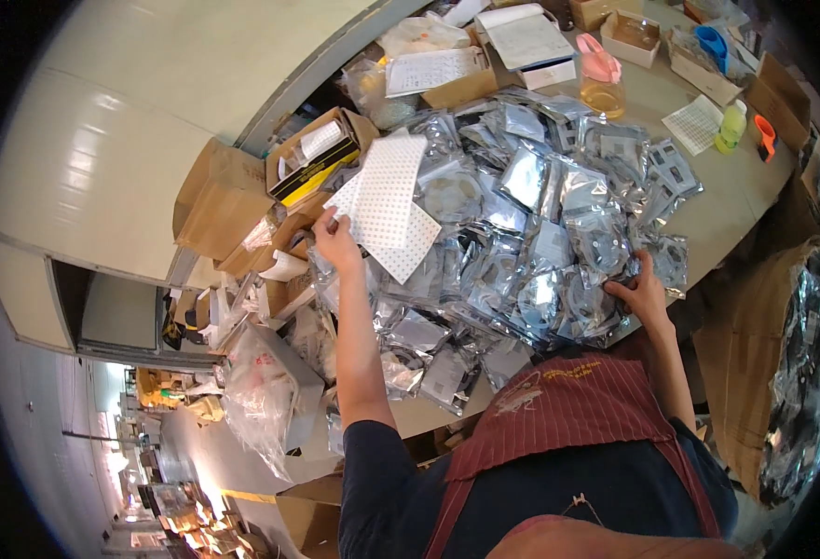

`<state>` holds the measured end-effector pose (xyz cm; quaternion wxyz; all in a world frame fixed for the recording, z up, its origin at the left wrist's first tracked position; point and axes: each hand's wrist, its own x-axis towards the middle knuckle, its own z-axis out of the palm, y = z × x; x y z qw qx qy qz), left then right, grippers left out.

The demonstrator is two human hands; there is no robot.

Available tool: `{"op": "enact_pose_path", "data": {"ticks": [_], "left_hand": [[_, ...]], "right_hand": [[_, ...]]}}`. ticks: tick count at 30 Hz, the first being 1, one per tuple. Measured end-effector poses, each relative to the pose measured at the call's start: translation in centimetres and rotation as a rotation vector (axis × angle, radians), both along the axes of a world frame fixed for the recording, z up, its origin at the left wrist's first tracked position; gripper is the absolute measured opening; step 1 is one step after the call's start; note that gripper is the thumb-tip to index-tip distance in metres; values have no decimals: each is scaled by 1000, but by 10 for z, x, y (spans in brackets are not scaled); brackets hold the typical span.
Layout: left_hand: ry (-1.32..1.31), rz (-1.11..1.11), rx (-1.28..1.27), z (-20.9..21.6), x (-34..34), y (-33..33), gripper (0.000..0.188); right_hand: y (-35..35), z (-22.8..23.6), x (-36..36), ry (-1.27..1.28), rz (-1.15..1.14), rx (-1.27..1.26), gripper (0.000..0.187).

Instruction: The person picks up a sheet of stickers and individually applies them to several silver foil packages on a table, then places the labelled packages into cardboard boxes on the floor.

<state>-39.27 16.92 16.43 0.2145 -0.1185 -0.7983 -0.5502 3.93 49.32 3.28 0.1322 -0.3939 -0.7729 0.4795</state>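
Pinching white dot-printed paper sheets (387, 196) in fingers of left hand (339, 248), above shiny silver-and-clear plastic pouches (601, 244); might shed one through loose hold. Touching pouches with right hand (648, 298), cannot tell if gripping; could nudge slick ones off grey-beige bench (747, 191).

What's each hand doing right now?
Left hand: holding white dotted sheets.
Right hand: at the silver packets; whether it grips one cannot be told.
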Motion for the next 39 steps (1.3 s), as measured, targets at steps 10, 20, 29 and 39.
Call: {"op": "enact_pose_path", "data": {"ticks": [10, 20, 29, 39], "left_hand": [[233, 3, -221, 5, 57, -20, 31], [380, -575, -716, -63, 262, -36, 40], [319, -715, -850, -124, 337, -47, 53], [391, -555, -809, -147, 352, -28, 47]], "right_hand": [[-4, -12, 1, -18, -23, 168, 86], [-17, -17, 5, -54, -45, 226, 86], [-12, -17, -2, -91, 15, 164, 96], [-3, 2, 2, -71, -15, -59, 76]]}}
